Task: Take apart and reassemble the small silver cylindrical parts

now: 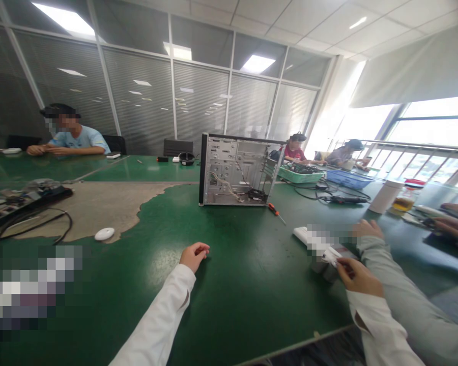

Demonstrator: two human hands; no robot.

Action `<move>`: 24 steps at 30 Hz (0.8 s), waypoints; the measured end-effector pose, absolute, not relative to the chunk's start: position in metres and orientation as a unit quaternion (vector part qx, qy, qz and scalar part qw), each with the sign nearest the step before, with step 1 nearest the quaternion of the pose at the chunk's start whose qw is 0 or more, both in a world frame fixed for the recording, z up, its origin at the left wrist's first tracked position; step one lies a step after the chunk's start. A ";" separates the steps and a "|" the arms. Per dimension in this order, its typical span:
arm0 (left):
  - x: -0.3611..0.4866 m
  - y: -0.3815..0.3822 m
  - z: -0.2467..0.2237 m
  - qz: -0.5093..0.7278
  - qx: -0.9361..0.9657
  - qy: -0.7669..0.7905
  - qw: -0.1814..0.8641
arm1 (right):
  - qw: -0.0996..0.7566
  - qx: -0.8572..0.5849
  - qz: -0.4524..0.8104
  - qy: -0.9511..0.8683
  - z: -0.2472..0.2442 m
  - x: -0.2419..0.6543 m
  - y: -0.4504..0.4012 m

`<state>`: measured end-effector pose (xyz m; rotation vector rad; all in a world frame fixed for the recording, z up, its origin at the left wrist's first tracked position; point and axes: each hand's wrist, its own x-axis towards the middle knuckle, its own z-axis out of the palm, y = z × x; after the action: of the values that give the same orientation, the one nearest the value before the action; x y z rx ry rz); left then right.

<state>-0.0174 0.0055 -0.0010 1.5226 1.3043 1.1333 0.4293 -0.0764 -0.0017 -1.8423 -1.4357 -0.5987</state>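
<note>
My left hand (194,255) rests on the green tabletop with its fingers curled closed, and I see nothing in them. My right hand (361,277) is farther right, its thumb and fingers pinched on a small white object (330,255). That object is at the near end of a white, box-like item (301,234), partly blurred out, so its kind is unclear. Beyond my hands stands an open computer case (238,170), upright, with cables inside. Near its front right corner lies an orange-and-black screwdriver (274,209).
A co-worker's sleeve (389,279) lies close beside my right arm. A green basket (301,176) with cables, a blue basket (347,179) and a white cylinder (386,197) stand at the back right. To the left are a white oval object (104,234) and dark equipment (26,201).
</note>
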 end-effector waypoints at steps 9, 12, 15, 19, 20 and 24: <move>-0.018 0.004 -0.003 0.458 0.603 0.510 0.409 | 0.364 -0.707 -0.221 -0.564 -0.005 0.438 -0.074; -0.018 0.004 -0.005 0.457 0.605 0.512 0.403 | 0.348 -0.711 -0.210 -0.574 -0.006 0.441 -0.076; -0.017 0.004 -0.005 0.454 0.609 0.518 0.393 | 0.344 -0.705 -0.217 -0.580 -0.012 0.443 -0.079; -0.017 0.004 -0.004 0.445 0.616 0.521 0.388 | 0.362 -0.692 -0.257 -0.569 -0.024 0.448 -0.077; -0.017 0.003 -0.004 0.443 0.618 0.521 0.388 | 0.361 -0.691 -0.263 -0.569 -0.026 0.449 -0.076; -0.016 0.003 -0.003 0.441 0.621 0.521 0.385 | 0.337 -0.684 -0.272 -0.587 -0.028 0.455 -0.074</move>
<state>-0.0160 0.0027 -0.0027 1.5835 1.3279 1.1232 0.4548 -0.0740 -0.0282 -1.7836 -1.5297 -0.7090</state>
